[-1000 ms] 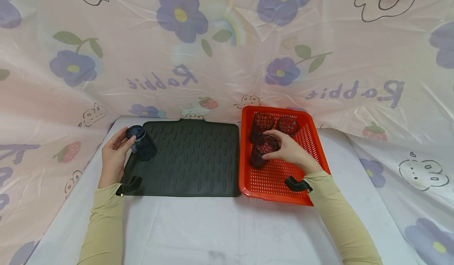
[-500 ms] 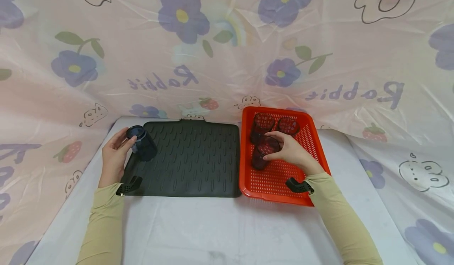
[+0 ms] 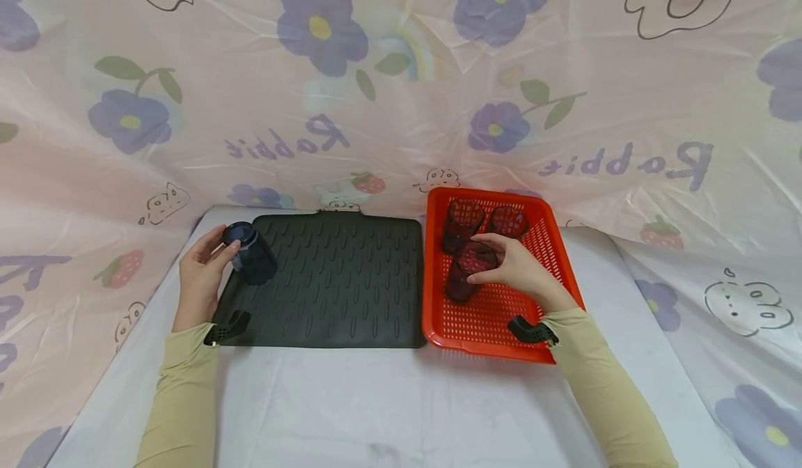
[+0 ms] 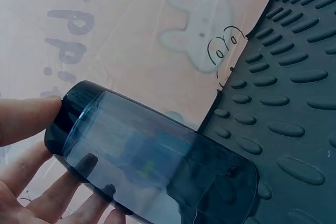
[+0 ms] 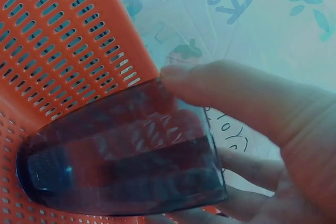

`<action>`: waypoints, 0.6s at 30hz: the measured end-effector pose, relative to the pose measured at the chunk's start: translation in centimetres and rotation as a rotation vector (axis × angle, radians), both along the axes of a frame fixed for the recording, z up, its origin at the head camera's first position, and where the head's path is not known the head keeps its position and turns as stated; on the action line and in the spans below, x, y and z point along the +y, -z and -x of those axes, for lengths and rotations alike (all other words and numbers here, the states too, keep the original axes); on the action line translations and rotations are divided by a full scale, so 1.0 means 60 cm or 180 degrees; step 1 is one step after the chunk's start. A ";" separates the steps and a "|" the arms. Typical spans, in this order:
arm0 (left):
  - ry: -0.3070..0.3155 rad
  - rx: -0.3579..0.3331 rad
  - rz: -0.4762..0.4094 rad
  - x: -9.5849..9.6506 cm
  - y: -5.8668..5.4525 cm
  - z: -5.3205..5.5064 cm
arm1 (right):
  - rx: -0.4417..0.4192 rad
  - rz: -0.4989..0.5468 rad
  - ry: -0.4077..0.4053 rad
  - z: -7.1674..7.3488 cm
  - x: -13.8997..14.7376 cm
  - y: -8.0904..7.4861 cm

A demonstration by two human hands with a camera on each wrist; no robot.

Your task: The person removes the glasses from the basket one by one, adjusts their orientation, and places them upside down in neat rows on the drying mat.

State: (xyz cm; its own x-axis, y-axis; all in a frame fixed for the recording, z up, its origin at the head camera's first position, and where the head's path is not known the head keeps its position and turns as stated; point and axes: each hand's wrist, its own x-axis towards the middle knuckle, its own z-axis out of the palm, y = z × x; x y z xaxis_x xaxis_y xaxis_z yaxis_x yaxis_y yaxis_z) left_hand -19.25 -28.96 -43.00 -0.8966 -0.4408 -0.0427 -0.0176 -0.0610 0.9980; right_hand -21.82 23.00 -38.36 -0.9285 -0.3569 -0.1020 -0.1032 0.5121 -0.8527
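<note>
My left hand (image 3: 202, 276) grips a dark blue tinted glass (image 3: 253, 258) by its thick end, which points up. In the left wrist view the other end of this glass (image 4: 157, 156) meets the black ribbed mat (image 4: 299, 98). Over the red basket (image 3: 501, 349), my right hand (image 3: 516, 266) pinches a dark tinted glass (image 3: 462, 281) near its rim. The right wrist view shows the thumb on one side of that glass (image 5: 121, 156) and fingers on the other, partly hidden. Two more dark glasses, a left one (image 3: 460, 235) and a right one (image 3: 509, 221), stand at the basket's back.
The black mat (image 3: 338, 287) lies left of the basket, nearly against it. Both rest on a white-covered table (image 3: 326, 405). A printed curtain (image 3: 388, 106) hangs close behind them and along the sides.
My right hand has shifted slightly right and toward me, and the glass it pinches has moved with it. The left hand and its glass look unmoved.
</note>
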 end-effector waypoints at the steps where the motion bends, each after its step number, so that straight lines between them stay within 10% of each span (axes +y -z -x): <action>1: -0.0004 -0.0005 0.0009 0.000 0.000 0.000 | -0.0003 -0.0005 0.0012 -0.001 0.000 0.000; 18: -0.0027 0.0013 -0.0018 -0.002 0.002 0.000 | -0.0034 0.0078 0.0038 -0.009 0.001 -0.007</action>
